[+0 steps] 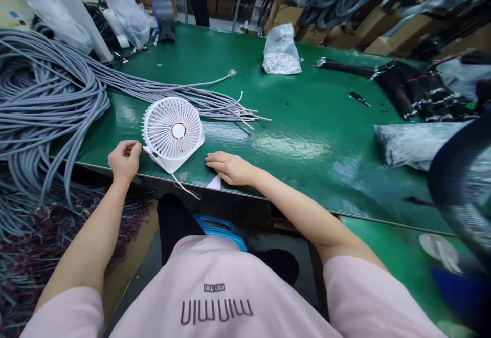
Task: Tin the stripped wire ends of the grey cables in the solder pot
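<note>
White fan (178,130) sits between the hands (124,161) (232,168).

Green bench (284,105) | white fan (166,131) | grey cables (69,77) | plastic bag (282,51)

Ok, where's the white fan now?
The fan is left of centre in the head view, on the green table, between left hand and right hand, near the grey cables.
</note>
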`<action>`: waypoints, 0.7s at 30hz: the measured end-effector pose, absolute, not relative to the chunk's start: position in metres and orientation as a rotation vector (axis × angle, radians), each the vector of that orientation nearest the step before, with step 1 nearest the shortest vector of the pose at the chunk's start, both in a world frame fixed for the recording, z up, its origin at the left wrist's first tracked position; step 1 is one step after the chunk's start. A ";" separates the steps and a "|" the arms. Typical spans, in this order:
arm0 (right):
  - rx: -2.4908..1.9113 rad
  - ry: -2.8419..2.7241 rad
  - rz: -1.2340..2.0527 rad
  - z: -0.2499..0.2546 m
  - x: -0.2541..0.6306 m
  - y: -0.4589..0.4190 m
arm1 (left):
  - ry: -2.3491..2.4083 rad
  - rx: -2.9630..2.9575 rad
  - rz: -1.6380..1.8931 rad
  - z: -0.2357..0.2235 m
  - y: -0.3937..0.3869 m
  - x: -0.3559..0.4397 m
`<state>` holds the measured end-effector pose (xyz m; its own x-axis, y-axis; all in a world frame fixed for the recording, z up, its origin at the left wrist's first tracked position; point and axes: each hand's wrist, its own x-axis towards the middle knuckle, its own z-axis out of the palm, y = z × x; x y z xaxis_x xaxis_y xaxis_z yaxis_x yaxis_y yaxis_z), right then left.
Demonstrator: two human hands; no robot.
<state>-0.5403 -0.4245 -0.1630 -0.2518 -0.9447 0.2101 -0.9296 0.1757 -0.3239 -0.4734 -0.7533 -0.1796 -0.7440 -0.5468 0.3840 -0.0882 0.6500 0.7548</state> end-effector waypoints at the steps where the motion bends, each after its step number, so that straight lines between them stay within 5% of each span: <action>1: -1.938 2.346 -0.604 -0.162 -0.534 -0.429 | -2.235 0.404 -1.088 -0.179 -0.753 -0.471; 5: -2.012 2.218 -0.520 -0.169 -0.518 -0.440 | -2.248 0.086 -1.396 -0.179 -0.732 -0.456; 11: -1.739 2.519 -0.630 -0.180 -0.533 -0.372 | -2.411 0.105 -1.352 -0.181 -0.714 -0.456; 18: -0.536 3.182 -1.006 -0.202 -0.523 -0.289 | -2.512 -0.004 -1.508 -0.162 -0.749 -0.477; 21: -0.350 3.226 -1.026 -0.217 -0.498 -0.312 | -2.440 0.024 -1.433 -0.165 -0.742 -0.472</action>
<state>-0.4983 -0.3119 -0.2169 -0.9452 -0.1140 0.3061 -0.2698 0.8005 -0.5352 -0.4716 -0.7420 -0.1650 -0.9515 -0.1699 0.2566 0.1413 0.4995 0.8547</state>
